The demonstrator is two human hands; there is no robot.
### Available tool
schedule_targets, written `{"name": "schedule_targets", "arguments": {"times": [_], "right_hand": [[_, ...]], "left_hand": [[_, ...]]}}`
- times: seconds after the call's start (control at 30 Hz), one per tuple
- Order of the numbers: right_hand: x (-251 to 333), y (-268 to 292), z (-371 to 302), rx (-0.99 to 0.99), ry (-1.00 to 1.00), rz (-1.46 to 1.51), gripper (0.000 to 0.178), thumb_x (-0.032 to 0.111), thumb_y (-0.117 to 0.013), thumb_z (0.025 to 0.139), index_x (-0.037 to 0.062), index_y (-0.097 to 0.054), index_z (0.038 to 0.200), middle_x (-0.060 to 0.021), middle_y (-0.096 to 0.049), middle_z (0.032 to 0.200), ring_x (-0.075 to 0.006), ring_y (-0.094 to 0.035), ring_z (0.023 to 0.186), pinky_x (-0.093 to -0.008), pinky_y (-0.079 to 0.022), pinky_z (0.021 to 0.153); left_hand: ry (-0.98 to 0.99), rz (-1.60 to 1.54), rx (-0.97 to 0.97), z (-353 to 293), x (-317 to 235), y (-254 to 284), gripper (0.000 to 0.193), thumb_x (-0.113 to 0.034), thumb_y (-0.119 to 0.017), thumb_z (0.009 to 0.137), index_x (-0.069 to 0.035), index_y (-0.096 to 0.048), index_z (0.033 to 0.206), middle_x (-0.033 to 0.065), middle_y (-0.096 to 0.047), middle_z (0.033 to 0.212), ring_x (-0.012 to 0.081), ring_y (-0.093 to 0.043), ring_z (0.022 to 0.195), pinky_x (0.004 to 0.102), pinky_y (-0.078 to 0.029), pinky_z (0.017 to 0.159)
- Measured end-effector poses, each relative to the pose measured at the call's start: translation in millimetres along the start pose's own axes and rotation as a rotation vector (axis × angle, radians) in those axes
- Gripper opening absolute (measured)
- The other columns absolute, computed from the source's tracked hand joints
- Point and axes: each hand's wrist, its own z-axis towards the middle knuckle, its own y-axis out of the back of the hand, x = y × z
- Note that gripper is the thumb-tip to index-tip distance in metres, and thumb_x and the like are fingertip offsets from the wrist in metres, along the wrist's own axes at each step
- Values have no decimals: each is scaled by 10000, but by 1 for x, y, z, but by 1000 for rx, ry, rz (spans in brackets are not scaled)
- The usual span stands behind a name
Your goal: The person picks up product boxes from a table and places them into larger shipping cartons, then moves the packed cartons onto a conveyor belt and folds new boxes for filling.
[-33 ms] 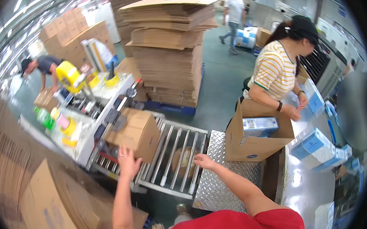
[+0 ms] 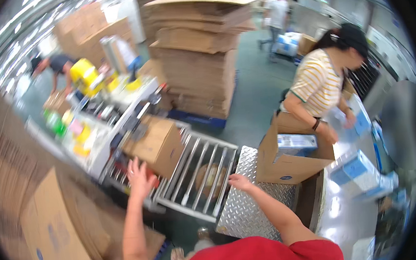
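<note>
A closed brown carton [image 2: 155, 146] sits at the mouth of a box-taping machine, on the near-left end of the roller conveyor [image 2: 204, 179]. My left hand [image 2: 141, 179] is open beside the carton's near side, fingers spread; blur hides whether the fingertips touch it. A red part of the machine shows just right of that hand. Over the conveyor's right edge, next to the diamond-patterned metal plate [image 2: 243, 210], my right hand [image 2: 240, 181] has its fingers curled, with nothing seen in them.
An upright open carton [image 2: 285, 170] holding a blue-and-white box [image 2: 296, 143] stands at the plate's far right. A co-worker in a striped shirt [image 2: 319, 79] reaches over the steel table [image 2: 339, 217]. Flattened cartons [image 2: 198, 62] are stacked on a blue pallet ahead; more cardboard stands left.
My left hand has shifted left from the carton's near face, uncovering the red part. The view has tilted a little, and the picture is more blurred. My right hand stays near the conveyor's edge.
</note>
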Motion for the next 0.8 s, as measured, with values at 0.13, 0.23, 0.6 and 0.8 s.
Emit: {"name": "schedule_targets", "arguments": {"times": [0.13, 0.23, 0.6, 0.8], "right_hand": [[-71, 98, -120, -117, -332, 598, 262, 170, -585, 919, 26, -568, 1138, -54, -636, 841, -149, -633, 708, -247, -524, 589], [-116, 146, -193, -316, -445, 660, 235, 184, -582, 921, 62, -583, 1122, -77, -655, 832, -146, -629, 654, -246, -516, 533], [-62, 189, -214, -192, -197, 599, 237, 212, -578, 934, 94, -583, 1139, -15, -635, 814, -78, -591, 658, -186, -468, 545], [-51, 192, -211, -70, -109, 566, 255, 232, -568, 943, 95, -578, 1158, -13, -633, 839, -83, -597, 695, -188, -475, 581]], "left_hand": [[138, 73, -123, -86, 6, 125, 655, -270, -796, 655, -34, -519, 1199, 169, -374, 1359, 398, -313, 1279, 489, -301, 1048], [353, 167, 6, -170, 20, 208, 765, -367, -821, 615, -35, -488, 1219, 164, -408, 1289, 387, -370, 1215, 477, -334, 1018], [615, 274, 97, -342, 29, 267, 909, -381, -870, 512, -13, -455, 1232, 188, -444, 1247, 387, -424, 1175, 455, -383, 1003], [514, 361, -121, -362, 22, 240, 467, 17, -699, 602, -43, -523, 1030, 144, -517, 1051, 352, -486, 1022, 434, -423, 876]]}}
